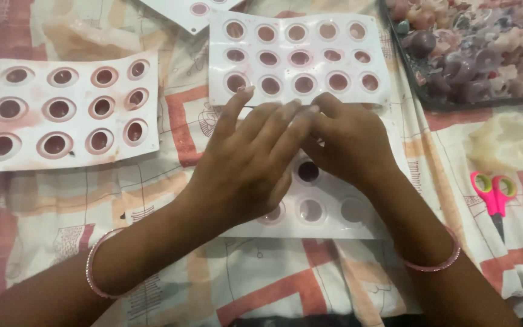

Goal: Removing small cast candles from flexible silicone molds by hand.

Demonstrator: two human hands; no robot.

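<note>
Mould (328, 212), a white sheet of round cups, lies near centre on the patterned cloth (261, 284), both hands pressing its far edge: left hand (246, 160) flat, fingers spread; right hand (349, 142) curled, holding nothing visible. Seemingly mid-release; flexing a cup would call for firm thumbs.

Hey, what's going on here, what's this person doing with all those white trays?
A person is leaning over a white mould tray with round cavities, lying on a patterned cloth. Both hands rest on it: the left hand spread flat, the right hand curled beside it, fingertips meeting. Two similar trays lie near, one to the left and one just beyond the hands. A dark tray of small pinkish moulded pieces sits at the upper right, and pink-handled scissors lie on the right.
</note>
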